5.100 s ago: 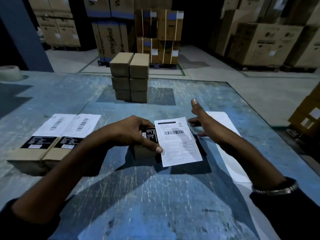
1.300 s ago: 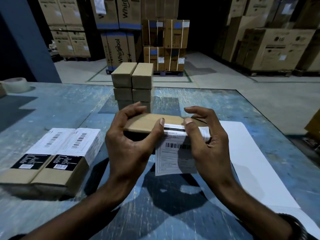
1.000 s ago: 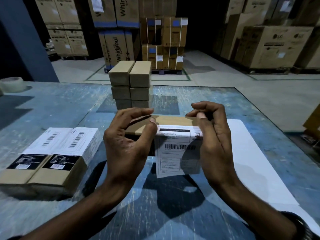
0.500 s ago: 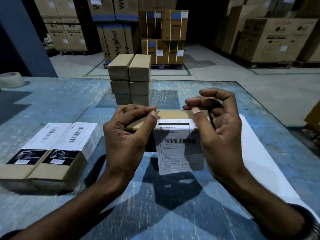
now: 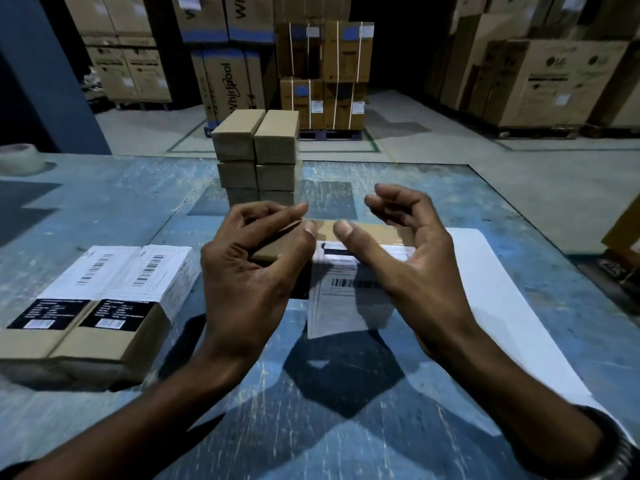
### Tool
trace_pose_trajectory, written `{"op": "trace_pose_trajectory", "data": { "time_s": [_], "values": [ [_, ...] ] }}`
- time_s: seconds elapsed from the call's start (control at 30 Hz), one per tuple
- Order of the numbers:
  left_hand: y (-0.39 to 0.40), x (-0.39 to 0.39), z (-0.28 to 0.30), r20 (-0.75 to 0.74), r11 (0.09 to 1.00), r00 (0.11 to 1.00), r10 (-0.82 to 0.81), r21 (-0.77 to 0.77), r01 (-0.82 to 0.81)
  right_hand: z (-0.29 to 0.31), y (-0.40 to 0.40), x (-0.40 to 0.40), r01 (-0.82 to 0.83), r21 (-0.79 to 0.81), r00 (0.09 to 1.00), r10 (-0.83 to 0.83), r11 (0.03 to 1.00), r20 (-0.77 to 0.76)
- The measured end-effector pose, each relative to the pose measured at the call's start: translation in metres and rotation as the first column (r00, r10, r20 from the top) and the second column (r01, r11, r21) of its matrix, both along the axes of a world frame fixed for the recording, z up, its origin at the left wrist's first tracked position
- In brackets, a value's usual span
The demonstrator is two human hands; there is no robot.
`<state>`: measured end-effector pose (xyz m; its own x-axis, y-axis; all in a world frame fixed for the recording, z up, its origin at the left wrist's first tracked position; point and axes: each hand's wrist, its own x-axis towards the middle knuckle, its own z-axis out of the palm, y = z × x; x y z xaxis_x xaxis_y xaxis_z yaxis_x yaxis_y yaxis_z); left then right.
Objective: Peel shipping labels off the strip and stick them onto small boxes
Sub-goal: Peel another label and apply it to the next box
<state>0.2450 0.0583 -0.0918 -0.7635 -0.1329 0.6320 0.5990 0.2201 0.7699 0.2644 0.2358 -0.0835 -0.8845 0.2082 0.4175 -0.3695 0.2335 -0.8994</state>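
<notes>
Cardboard of the small brown box (image 5: 360,233) looks light and stiff, left hand (image 5: 249,268) gripping its left end, right hand (image 5: 415,258) spread, thumb pressing the thin white paper label (image 5: 346,306).

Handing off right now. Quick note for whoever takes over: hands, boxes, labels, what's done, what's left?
Left hand: grip on the current box, held above the table.
Right hand: fingers spread, thumb pressing the label along the box's top edge.
Label's lower part hangs loose; smooth it down.
Done: two labelled boxes at left.
Left: stack of plain boxes behind.
Label strip lies at right.
</notes>
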Motion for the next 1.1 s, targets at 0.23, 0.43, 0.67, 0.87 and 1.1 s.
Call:
{"op": "trace_pose_trajectory", "data": {
  "time_s": [0.23, 0.43, 0.67, 0.87, 1.1],
  "values": [
    [-0.005, -0.006, -0.002, -0.063, 0.999, 0.997, 0.037, -0.017, -0.038, -0.009, 0.0, -0.005, 0.036, -0.091, 0.993, -0.026, 0.995, 0.114],
    [-0.004, -0.008, -0.001, -0.052, 1.0, 0.999, 0.016, 0.024, -0.014, -0.005, 0.01, -0.008, 0.032, -0.167, 0.999, -0.032, 0.985, 0.007],
    [-0.005, -0.013, -0.001, 0.018, 0.994, 1.0, -0.005, 0.113, 0.003, 0.003, 0.006, -0.001, -0.072, -0.101, 0.995, 0.079, 0.992, 0.067],
    [-0.01, -0.018, -0.003, 0.079, 0.992, 0.993, -0.084, 0.105, 0.075, -0.001, 0.005, -0.001, -0.051, 0.061, 0.998, 0.053, 0.997, -0.036],
    [-0.012, -0.022, -0.005, -0.002, 1.0, 1.0, -0.008, -0.016, 0.008, -0.003, 0.008, -0.003, -0.043, 0.057, 0.995, 0.048, 0.997, -0.089]
  ]
}}
